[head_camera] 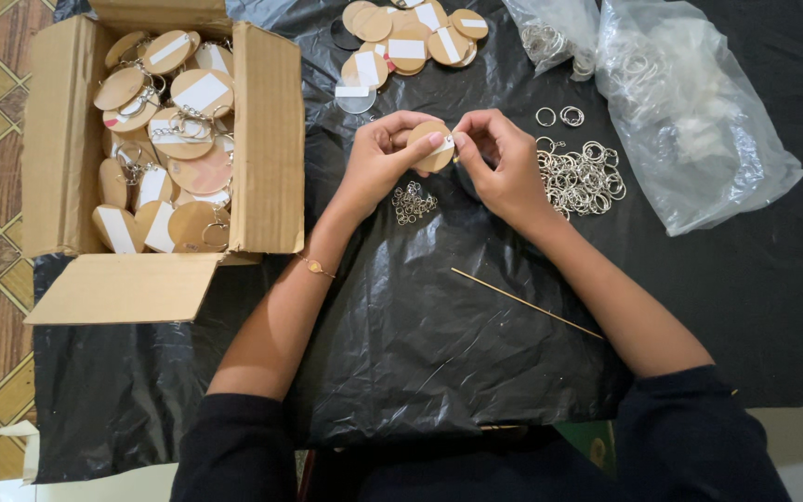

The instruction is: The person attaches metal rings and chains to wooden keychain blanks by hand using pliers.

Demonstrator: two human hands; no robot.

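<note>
Wooden round disc (434,146) pinched between left hand (378,158) and right hand (499,163) | metal rings (583,177) just beside right hand | cardboard box (267,139) left, holding finished discs

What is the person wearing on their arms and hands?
Both arms have dark, nearly black sleeves pushed up above the elbows, so the forearms are bare. The left hand has a thin gold-coloured bracelet with a small charm at its wrist. The right hand shows no bracelet or watch. No gloves on either hand.
</note>
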